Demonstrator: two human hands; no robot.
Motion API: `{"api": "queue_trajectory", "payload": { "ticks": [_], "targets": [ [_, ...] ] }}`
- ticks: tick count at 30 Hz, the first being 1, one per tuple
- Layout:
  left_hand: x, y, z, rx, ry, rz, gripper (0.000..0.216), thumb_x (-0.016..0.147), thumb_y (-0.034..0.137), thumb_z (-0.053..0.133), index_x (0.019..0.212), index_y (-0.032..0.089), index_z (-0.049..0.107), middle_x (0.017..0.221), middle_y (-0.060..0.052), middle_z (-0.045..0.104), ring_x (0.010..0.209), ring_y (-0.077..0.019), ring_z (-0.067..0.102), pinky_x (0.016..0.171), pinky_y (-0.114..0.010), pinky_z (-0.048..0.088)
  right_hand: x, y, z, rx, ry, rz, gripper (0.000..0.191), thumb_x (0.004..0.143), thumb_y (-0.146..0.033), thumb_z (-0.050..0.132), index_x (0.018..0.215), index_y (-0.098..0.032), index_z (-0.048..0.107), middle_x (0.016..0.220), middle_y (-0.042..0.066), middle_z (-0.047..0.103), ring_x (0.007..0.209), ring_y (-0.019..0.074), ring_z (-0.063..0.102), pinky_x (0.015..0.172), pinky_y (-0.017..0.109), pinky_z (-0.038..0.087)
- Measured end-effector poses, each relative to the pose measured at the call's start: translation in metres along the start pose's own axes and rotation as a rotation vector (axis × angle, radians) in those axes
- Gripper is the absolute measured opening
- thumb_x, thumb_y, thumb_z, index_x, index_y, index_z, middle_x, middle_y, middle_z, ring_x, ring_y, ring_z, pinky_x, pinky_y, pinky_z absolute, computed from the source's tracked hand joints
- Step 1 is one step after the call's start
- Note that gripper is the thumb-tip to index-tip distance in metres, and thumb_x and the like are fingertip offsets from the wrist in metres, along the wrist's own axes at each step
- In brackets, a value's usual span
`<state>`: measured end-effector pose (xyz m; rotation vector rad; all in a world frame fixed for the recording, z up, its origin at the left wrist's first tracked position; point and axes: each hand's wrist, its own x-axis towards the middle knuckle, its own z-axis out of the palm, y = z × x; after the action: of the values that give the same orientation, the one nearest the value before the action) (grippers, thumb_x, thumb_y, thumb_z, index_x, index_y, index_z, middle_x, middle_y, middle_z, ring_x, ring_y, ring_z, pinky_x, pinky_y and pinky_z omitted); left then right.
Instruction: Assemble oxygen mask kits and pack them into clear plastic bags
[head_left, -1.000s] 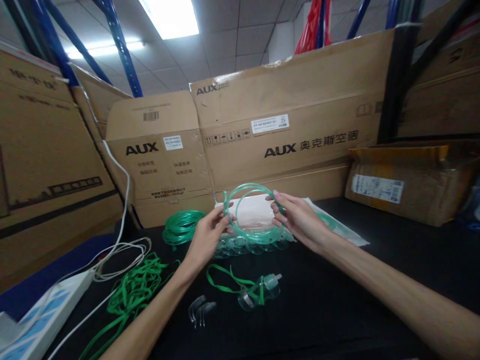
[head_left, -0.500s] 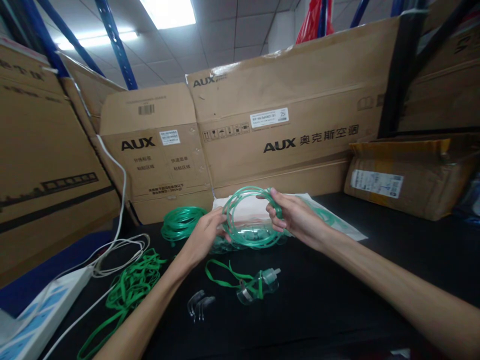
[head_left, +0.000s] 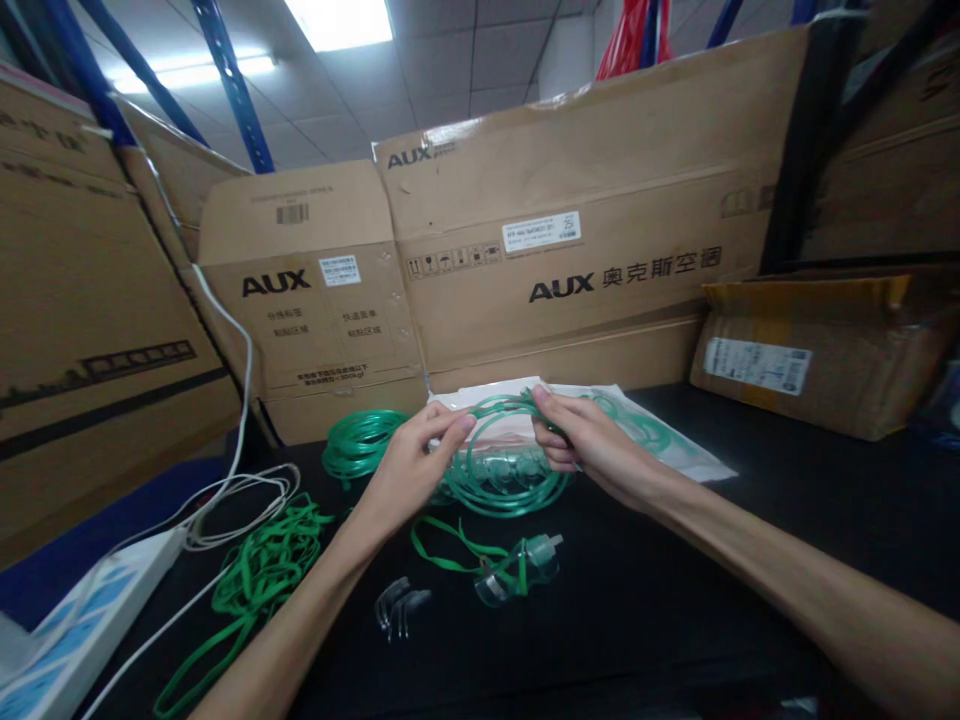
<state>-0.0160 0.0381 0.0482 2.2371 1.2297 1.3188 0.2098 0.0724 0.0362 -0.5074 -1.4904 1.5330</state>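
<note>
A coil of clear green tubing (head_left: 517, 508) hangs between my hands above the black table. My right hand (head_left: 574, 432) is closed round the coil's right side. At the coil's upper left, my left hand (head_left: 421, 450) pinches the tubing between thumb and fingers. Nearer to me lies a clear oxygen mask (head_left: 517, 572) with a green strap and a pale green connector. Left of it rest several small clear bent pieces (head_left: 401, 605). Behind the coil, more clear masks (head_left: 499, 468) are partly hidden beside a white bag (head_left: 694, 462).
Another green tubing coil (head_left: 364, 440) sits beyond my left forearm. Green elastic straps (head_left: 270, 560) lie heaped at left, near white cables (head_left: 244, 490) and a power strip (head_left: 105, 600). Cardboard panels (head_left: 480, 330) wall the back; a taped box (head_left: 817, 350) stands at right.
My left hand has shifted from the coil's left side up to its upper left and now pinches there. The coil's lower part has dropped slightly; my right hand keeps its hold.
</note>
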Motion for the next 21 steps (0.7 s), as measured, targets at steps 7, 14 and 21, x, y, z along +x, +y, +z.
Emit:
{"api": "queue_trajectory", "payload": {
  "ticks": [7, 14, 21],
  "targets": [
    [0.002, -0.003, 0.0, -0.008, -0.021, -0.006, 0.033, 0.1, 0.042, 0.056, 0.105, 0.019, 0.079, 0.093, -0.004, 0.073, 0.091, -0.0231, 0.065, 0.083, -0.032, 0.05, -0.002, 0.001, 0.004, -0.007, -0.099, 0.031, 0.046, 0.092, -0.06, 0.066, 0.075, -0.021, 0.048, 0.064, -0.008, 0.039, 0.048, 0.0072, 0.028, 0.048, 0.025, 0.023],
    [-0.002, -0.006, 0.004, 0.02, -0.037, 0.066, 0.031, 0.098, 0.039, 0.065, 0.115, 0.019, 0.08, 0.084, -0.003, 0.075, 0.081, -0.0214, 0.064, 0.079, -0.029, 0.048, -0.004, 0.003, 0.003, -0.072, -0.116, -0.02, 0.032, 0.093, -0.05, 0.07, 0.097, -0.025, 0.05, 0.062, -0.011, 0.045, 0.051, 0.0089, 0.033, 0.052, 0.025, 0.024],
    [-0.007, 0.007, 0.009, 0.088, -0.056, 0.149, 0.02, 0.093, 0.034, 0.074, 0.104, 0.02, 0.083, 0.084, -0.001, 0.077, 0.07, -0.0158, 0.063, 0.071, -0.025, 0.046, -0.006, 0.001, 0.006, -0.27, -0.147, -0.089, 0.044, 0.09, -0.06, 0.07, 0.078, -0.021, 0.052, 0.06, -0.009, 0.046, 0.052, 0.0095, 0.035, 0.052, 0.026, 0.025]
  ]
}}
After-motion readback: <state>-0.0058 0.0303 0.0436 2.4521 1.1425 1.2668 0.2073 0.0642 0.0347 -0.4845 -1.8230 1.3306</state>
